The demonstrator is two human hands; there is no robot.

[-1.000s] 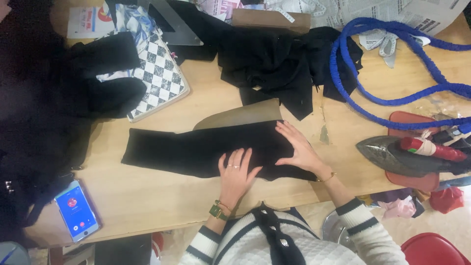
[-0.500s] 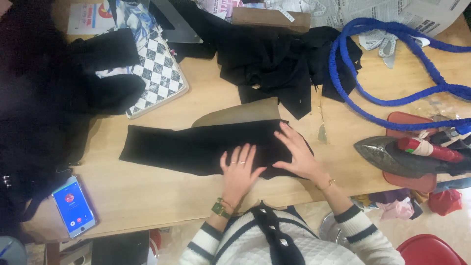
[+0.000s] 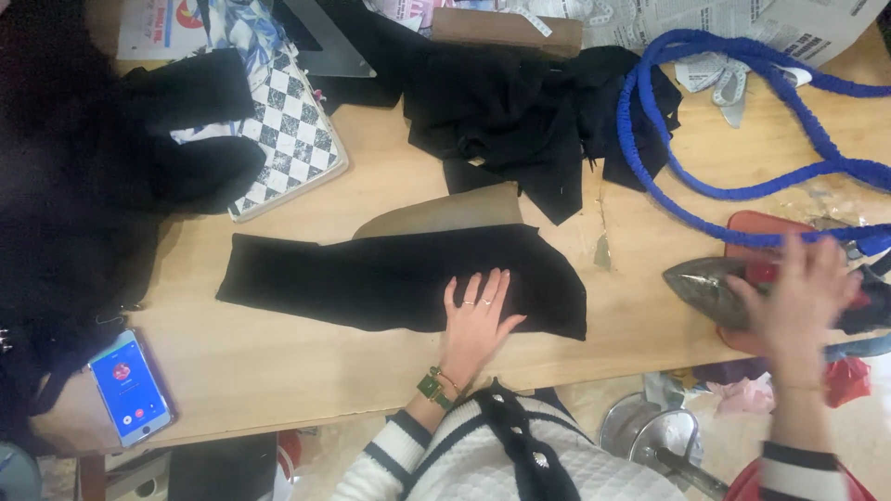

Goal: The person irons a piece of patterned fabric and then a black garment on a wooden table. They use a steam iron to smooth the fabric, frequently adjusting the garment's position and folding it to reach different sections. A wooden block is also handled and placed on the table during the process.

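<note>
The left hand lies flat, fingers spread, pinning a long strip of black cloth that is stretched along the near side of the tabletop. The right hand is blurred over the iron on its red rest at the right edge; whether it has closed on the handle I cannot tell. It looks like the pressing step: the iron would need lifting across to the cloth while the left hand holds it smooth. A brown paper pattern pokes out behind the cloth. The blue cord loops close to the iron's path; a black fabric heap and phone sit well clear.
</note>
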